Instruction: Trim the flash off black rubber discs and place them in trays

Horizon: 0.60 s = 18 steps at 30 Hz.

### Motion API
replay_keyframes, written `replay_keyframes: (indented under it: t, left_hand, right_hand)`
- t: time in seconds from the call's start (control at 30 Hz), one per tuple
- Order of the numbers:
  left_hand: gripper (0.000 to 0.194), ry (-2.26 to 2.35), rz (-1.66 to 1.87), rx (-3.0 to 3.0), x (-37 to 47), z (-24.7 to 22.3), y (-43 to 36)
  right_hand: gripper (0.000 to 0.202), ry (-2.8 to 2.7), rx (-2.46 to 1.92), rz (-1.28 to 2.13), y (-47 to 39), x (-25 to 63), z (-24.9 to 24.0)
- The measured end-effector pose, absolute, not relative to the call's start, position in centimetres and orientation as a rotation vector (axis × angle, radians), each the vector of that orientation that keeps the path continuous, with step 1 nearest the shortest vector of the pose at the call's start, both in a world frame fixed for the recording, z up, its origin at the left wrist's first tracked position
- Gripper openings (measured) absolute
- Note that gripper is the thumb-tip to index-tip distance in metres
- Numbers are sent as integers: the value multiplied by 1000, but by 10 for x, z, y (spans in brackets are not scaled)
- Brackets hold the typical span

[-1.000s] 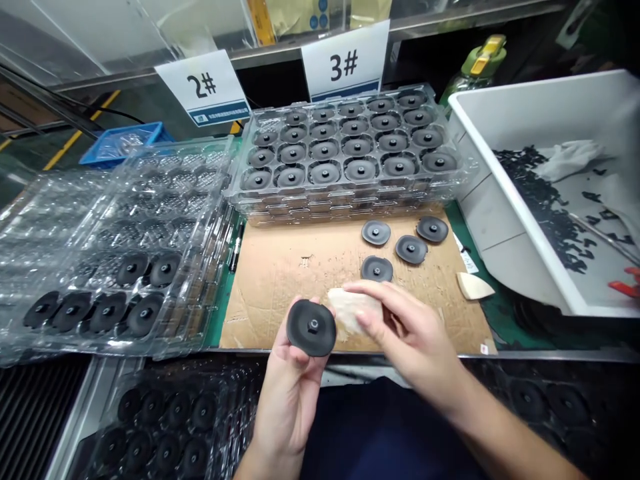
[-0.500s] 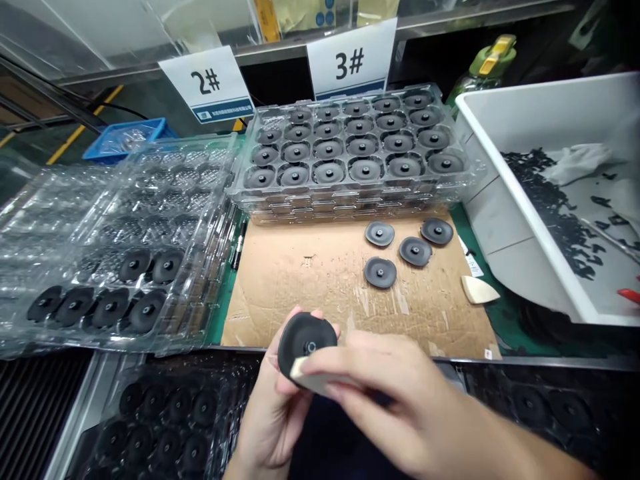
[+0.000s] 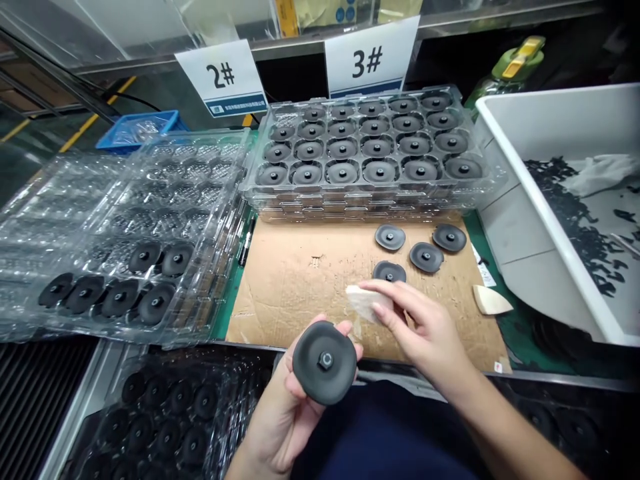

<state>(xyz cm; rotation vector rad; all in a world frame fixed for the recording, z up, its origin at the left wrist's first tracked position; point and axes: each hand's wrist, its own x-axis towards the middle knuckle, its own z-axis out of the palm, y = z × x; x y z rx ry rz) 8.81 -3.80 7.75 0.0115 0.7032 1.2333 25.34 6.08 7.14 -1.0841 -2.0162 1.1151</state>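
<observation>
My left hand (image 3: 290, 413) is closed round the edge of a black dish-shaped plastic part (image 3: 333, 380), its hollow face with a small central post turned up to me. In my right hand (image 3: 425, 327) a white sponge wedge (image 3: 367, 303) is pinched between thumb and fingers, apart from the part and over the cardboard. Just beyond the sponge lies a similar black part (image 3: 390, 271), partly covered by my fingers. Three more lie farther back, among them a dark part (image 3: 426, 257). Another sponge wedge (image 3: 491, 300) rests at the cardboard's right edge.
Behind the cardboard (image 3: 285, 267) stands a stack of clear trays (image 3: 370, 193) filled with black parts. At left, another clear tray (image 3: 200, 220) holds several parts. A white bin (image 3: 545, 247) with black scraps stands right. Labels, a blue basket (image 3: 170, 123) and a bottle (image 3: 515, 67) are behind.
My right hand has drawn the sponge off the black part, up and to the right. My left hand has tilted the part so its face shows fully. The view has shifted slightly.
</observation>
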Motion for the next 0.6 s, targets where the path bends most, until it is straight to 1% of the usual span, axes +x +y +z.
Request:
replay_keyframes:
  t: [0.07,0.13,0.2,0.27,0.33,0.4,0.47,0.5,0.53,0.6]
  left_hand:
    - [56,683,1231,-10,85,77,-40]
    - [54,655,1234,-1,85,77,-40]
    - [52,622,1232,24,86,76,-40]
    - [53,607,1236,53,88,75,-40]
    - [56,629,1244,67,92,75,-40]
    - [55,676,1219,43,95,75,-41]
    - [49,722,1174,12,96,75,-41]
    - [46,742,1171,22,96,75,-40]
    - [45,761,1180,51,96,75,-40]
    - [46,794,1235,119,96,76,-39]
  right_hand:
    - [32,-2130,-1102,1099,49,261,46]
    - [31,-2292,-1016,1088,39,266,23]
    - [27,-2369,-1005,1052,36,268,16]
    - [26,-2324,-1087,1013,40,267,29]
    - [29,-2241,-1104,958,47,263,59]
    - [34,-2203,-893,880,51,255,92]
    - [32,-2258,-547,826,51,246,117]
    - [32,-2307,-465,830,51,243,124]
    - [32,-2362,-481,838,51,239,128]
    - [32,-2463,-695,781,50,233,131]
